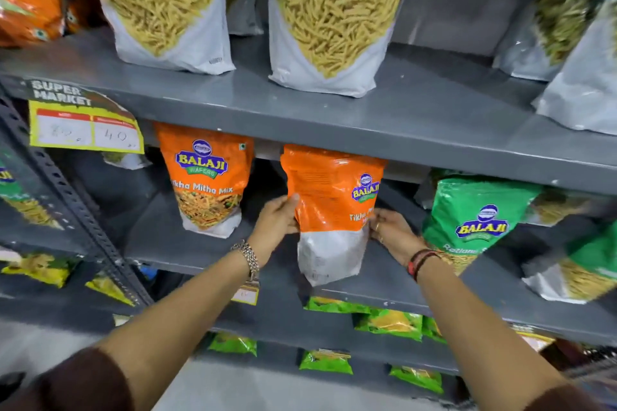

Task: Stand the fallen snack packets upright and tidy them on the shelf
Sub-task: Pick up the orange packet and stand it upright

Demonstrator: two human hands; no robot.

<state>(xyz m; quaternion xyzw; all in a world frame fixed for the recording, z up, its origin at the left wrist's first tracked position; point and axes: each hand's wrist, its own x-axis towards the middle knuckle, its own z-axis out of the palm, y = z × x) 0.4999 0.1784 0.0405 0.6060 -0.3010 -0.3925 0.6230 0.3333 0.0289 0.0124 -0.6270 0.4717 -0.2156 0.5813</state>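
Observation:
An orange and white Balaji snack packet (330, 210) stands upright near the front edge of the grey middle shelf (207, 253). My left hand (277, 223) grips its left side and my right hand (390, 233) grips its right side. The packet is turned slightly, so its label faces right. A second orange Tikha Mitha Mix packet (207, 180) stands upright further back to the left. A green Balaji packet (477, 220) stands to the right, leaning a little.
The upper shelf (334, 110) carries tall sev packets (334, 17) and overhangs the packet I hold. A yellow price tag (83, 123) hangs at left. Small green packets (387, 324) lie on lower shelves. A perforated upright post (66, 193) stands left.

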